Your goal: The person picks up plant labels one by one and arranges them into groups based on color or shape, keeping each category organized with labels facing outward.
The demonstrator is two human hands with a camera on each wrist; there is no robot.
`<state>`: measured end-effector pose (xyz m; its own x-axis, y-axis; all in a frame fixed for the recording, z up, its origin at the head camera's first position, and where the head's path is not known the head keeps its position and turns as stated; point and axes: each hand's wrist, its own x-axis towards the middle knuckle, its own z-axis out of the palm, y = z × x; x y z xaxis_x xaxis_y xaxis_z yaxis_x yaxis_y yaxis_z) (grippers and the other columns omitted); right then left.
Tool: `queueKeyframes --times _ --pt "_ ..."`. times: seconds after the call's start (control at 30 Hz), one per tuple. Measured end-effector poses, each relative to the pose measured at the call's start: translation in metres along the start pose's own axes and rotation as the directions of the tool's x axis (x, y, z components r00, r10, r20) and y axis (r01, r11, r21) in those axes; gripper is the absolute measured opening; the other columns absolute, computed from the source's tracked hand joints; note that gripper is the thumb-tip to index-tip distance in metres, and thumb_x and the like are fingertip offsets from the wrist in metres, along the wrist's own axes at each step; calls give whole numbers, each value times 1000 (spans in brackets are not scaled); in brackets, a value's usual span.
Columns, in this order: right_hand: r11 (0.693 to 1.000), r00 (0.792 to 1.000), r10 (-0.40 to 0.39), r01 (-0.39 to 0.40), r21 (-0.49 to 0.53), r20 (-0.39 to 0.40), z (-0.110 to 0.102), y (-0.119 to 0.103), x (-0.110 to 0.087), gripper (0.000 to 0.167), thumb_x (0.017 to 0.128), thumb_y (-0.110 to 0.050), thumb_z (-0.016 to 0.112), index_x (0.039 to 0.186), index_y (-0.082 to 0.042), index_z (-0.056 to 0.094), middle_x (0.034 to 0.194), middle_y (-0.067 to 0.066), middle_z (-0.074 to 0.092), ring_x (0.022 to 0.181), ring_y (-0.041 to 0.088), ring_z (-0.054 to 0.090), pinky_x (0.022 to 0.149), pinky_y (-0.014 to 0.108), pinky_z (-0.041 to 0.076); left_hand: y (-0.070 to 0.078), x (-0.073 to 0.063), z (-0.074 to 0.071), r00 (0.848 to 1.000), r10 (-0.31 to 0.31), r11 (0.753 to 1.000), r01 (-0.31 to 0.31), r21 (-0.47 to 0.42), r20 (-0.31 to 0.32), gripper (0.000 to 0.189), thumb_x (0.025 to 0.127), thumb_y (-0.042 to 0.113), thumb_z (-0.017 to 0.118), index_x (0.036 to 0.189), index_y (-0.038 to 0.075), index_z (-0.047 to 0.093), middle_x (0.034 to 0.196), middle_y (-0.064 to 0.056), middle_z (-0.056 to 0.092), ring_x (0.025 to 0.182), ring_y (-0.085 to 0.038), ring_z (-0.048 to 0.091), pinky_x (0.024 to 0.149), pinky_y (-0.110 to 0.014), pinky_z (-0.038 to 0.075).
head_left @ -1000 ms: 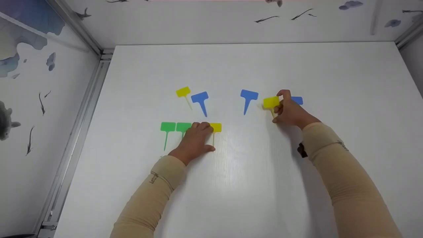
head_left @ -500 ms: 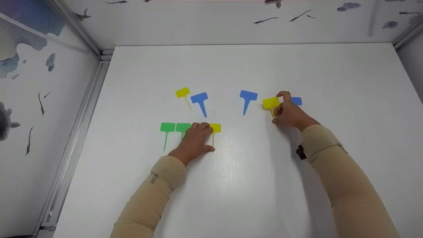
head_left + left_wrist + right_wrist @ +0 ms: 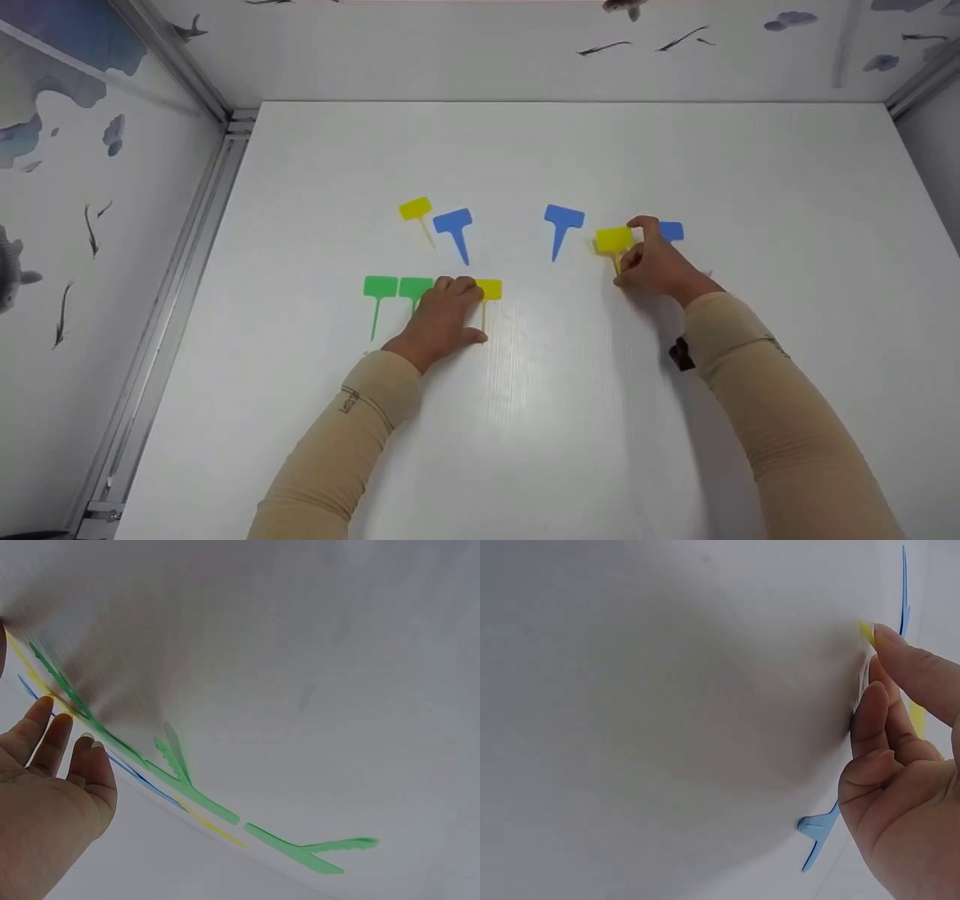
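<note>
Yellow plastic, T-shaped and thin-stemmed, marks the held label (image 3: 614, 241), which lies just left of the right hand (image 3: 656, 259); that hand pinches it, a finger at the upper corner of its head and the thumb low on the stem. Its long axis runs from far to near, the stem pointing back toward the person and slanting slightly rightward. Whether it touches the bench (image 3: 555, 450) is hard to tell. From the right hand, the row lies leftward and nearer the person, ending in the row's yellow label (image 3: 490, 289), whose stem points almost straight toward the person. Left hand (image 3: 442, 319) is the nearer one to that row: it rests over it with fingers relaxed, its fingertips overlapping the left edge of that yellow head and its thumb beside the stem's lower end. On its other side lie the outer green label (image 3: 381, 286) and the inner green label (image 3: 416, 288), the latter partly covered. Beyond the left hand lie the far yellow label (image 3: 415, 208) and a tilted blue label (image 3: 453, 221). Another blue label (image 3: 563, 217) sits left of the held one, and the rightmost blue label (image 3: 671, 231) shows partly behind the right hand.
</note>
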<state>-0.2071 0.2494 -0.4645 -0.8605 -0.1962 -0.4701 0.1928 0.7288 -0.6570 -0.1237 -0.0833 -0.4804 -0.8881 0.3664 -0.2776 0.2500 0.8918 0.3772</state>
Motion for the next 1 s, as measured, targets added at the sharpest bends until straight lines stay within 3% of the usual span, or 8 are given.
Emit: queueKeyframes --times 0.2,0.53,0.87,1.0 --pt "1000 999 13 -12 18 -49 4 1 -5 89 85 -8 72 145 -9 6 94 10 56 90 25 50 90 35 41 0 0 0 1000 7 1000 -7 3 5 65 86 36 73 140 11 48 145 -4 43 130 -24 34 111 -36 32" --pt "999 995 32 -31 13 -92 15 -6 -17 84 87 -8 69 145 -9 8 92 10 52 80 22 48 73 28 42 0 0 -2 1000 12 1000 -13 14 9 64 86 37 71 140 11 48 146 -5 42 129 -24 34 110 -36 32" --pt "999 994 38 -38 6 -100 29 -16 -23 83 87 -9 69 146 -6 12 90 10 54 78 22 48 71 28 41 1 -1 -2 1000 2 1000 -3 4 9 64 87 38 70 141 12 47 147 -4 41 130 -23 34 111 -35 31" --pt "997 993 81 -80 12 -89 37 -23 -25 84 86 -9 70 147 -9 12 91 11 52 81 23 48 74 27 43 1 -1 -1 1000 -2 1000 2 -1 14 65 87 38 70 142 13 46 147 -3 40 131 -23 33 112 -35 31"
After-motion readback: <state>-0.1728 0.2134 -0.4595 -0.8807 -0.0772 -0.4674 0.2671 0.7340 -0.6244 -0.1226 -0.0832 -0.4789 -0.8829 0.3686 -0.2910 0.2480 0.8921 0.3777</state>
